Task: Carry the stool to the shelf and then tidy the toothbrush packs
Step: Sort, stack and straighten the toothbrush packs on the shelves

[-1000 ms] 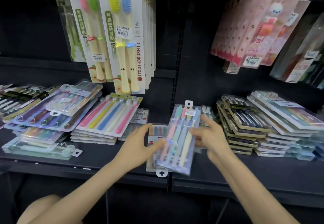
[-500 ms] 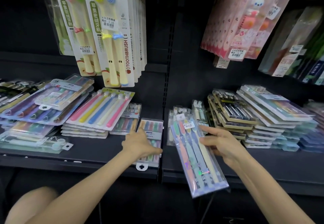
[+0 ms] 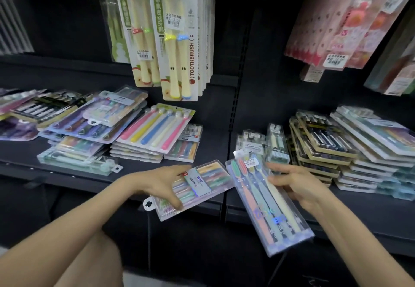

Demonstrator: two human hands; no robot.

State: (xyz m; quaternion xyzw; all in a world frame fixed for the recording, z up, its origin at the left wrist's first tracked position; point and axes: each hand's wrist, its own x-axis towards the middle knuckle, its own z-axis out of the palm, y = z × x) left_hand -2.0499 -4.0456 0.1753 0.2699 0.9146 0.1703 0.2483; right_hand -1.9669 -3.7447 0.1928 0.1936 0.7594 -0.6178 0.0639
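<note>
A person's left hand has its grip closed on a clear box of multicoloured toothbrushes, which lies askew at the front edge of a dark shelf. The right hand grips a long pack of four pastel toothbrushes, tilted out past the shelf edge. Stacked packs lie on either side.

At the dark shelf's front edge, the left hand grips a short clear toothbrush pack askew, while the right hand holds a longer pastel toothbrush pack tilted past the edge, the 2 packs just beside each other.
</note>
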